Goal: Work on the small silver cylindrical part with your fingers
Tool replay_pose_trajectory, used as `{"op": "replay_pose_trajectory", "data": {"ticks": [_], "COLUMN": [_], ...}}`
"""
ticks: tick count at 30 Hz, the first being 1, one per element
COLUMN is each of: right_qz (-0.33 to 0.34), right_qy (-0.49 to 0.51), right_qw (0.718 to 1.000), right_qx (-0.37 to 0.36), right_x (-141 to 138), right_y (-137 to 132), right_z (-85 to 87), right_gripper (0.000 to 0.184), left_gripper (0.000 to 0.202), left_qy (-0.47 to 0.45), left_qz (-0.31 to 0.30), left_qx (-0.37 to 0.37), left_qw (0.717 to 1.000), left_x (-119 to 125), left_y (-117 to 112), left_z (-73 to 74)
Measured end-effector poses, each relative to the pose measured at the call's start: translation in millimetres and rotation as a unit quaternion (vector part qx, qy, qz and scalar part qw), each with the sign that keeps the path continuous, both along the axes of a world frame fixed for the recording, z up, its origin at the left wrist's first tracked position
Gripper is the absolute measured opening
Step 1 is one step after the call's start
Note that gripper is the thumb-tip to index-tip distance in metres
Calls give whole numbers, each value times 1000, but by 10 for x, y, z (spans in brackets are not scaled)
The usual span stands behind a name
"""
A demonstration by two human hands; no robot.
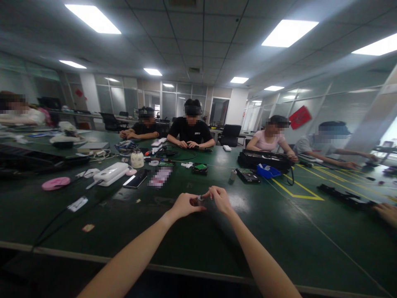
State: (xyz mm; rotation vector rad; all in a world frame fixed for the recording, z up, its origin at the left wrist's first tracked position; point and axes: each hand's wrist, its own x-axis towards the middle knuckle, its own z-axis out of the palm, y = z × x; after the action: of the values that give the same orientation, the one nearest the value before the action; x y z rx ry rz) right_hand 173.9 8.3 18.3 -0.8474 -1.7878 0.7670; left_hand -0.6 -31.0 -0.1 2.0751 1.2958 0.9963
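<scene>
My left hand (185, 204) is held just above the green table, its thumb and fingers closed around a small silvery part (200, 198). The part's exact kind is too small and partly covered to make out. My right hand (221, 199) is close on the other side, fingers curled and pinched, with the index fingertip at the end of the part. Whether something else is between those fingers is hidden. Beyond my hands lie a small silver cylinder (233, 175), a hard drive (248, 175) and a drive with a green circuit board (200, 168).
The green table (149, 244) bears a white power bank (112, 174), a phone (136, 179), a pink roll (56, 183), a patterned jar (137, 158) and a blue bin (268, 171). Several people sit around it. A co-worker's hand (386, 213) rests at the right edge.
</scene>
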Motion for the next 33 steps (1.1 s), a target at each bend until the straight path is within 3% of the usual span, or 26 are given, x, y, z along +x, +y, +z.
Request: {"op": "replay_pose_trajectory", "data": {"ticks": [21, 33], "right_qz": [43, 1], "right_qy": [-64, -68], "right_qw": [995, 993], "right_qx": [62, 93], "right_x": [-62, -27], "right_y": [-102, -91], "right_z": [14, 32], "right_gripper": [44, 41], "left_gripper": [43, 41], "left_qy": [28, 8], "left_qz": [17, 4], "left_qx": [3, 4], "left_qw": [999, 1000], "left_x": [-14, -8], "left_y": [21, 20], "left_z": [-16, -16]}}
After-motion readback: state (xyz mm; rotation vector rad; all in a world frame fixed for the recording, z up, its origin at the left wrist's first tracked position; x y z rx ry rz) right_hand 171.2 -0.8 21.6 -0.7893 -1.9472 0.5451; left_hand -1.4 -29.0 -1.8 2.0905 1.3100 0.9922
